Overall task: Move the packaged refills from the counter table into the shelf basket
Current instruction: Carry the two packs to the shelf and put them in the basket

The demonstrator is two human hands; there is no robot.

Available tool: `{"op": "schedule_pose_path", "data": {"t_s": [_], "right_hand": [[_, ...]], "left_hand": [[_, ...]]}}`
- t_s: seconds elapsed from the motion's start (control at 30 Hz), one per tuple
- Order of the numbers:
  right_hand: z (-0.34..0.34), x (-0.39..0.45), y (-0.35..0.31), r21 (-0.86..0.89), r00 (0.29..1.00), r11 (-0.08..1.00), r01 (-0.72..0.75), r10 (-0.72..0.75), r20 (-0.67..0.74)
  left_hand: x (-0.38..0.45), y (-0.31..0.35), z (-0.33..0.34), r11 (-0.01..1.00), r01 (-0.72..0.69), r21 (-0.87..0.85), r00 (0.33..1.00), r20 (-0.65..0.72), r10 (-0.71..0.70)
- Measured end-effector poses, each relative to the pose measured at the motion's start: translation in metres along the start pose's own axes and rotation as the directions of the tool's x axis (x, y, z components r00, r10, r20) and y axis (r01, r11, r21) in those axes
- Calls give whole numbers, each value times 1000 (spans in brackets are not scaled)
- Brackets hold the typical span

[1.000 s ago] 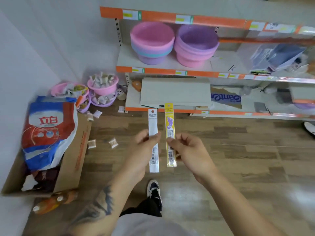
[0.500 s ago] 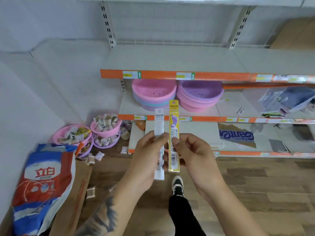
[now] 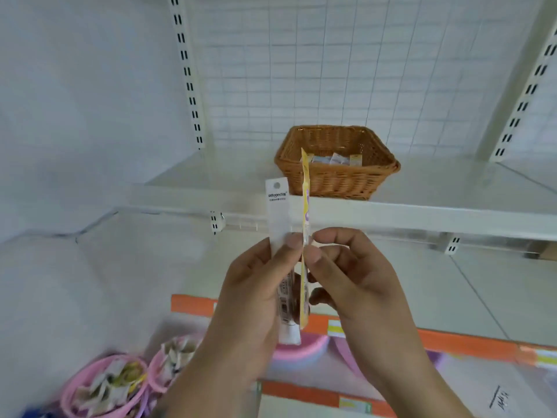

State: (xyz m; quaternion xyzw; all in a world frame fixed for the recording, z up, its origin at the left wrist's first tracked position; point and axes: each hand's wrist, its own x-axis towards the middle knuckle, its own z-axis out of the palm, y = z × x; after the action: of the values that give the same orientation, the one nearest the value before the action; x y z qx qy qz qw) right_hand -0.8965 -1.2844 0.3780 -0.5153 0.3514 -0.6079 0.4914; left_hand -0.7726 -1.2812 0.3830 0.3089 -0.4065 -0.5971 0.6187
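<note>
Your left hand grips a white refill pack, thumb pressed on its front, fingers wrapped behind. The pack stands upright, hang-hole at the top, barcode end showing below your palm.

Your right hand pinches a yellow refill pack between thumb and forefinger. This one is turned edge-on to you, so you see little more than a thin strip with a purple mark partway up. The two packs stand side by side, close together; whether they touch is hard to tell at that angle.

Both packs are held up in front of the white shelf. The yellow pack's top overlaps the front wall of the wicker basket in your line of sight, but it is in the air, not inside.

The basket sits on the shelf, against the wire-grid back panel. A few small packets lie in its bottom, probably more refills, though they are too small to read.

Lower left, blurred: pink bowls filled with wrapped items. An orange shelf edge runs below your hands.
</note>
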Motion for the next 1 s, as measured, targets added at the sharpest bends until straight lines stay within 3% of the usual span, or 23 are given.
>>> {"op": "schedule_pose_path", "data": {"t_s": [0.13,0.33,0.47,0.57,0.73,0.87,1.0], "right_hand": [[-7,51,-18,-63,992,991,121,-118,49],[1,96,-53,-120,934,927,354,-344,96],[11,114,-72,-52,926,928,368,-360,116],[17,130,-81,-229,933,905,359,-356,55],[21,172,-90,-446,979,880,161,-199,-39],[17,219,-79,-418,985,901,-117,50,-168],[10,250,-60,-594,951,743,-309,248,-185]], "left_hand": [[45,21,10,994,-89,63,996,-17,90],[98,59,13,952,-243,187,964,154,216],[130,78,12,925,-290,247,947,211,240],[153,90,11,917,-284,281,944,246,218],[194,105,1,949,-159,271,977,181,112],[212,107,-17,977,-36,212,994,105,14],[217,96,-25,976,56,209,994,77,-73]]}}
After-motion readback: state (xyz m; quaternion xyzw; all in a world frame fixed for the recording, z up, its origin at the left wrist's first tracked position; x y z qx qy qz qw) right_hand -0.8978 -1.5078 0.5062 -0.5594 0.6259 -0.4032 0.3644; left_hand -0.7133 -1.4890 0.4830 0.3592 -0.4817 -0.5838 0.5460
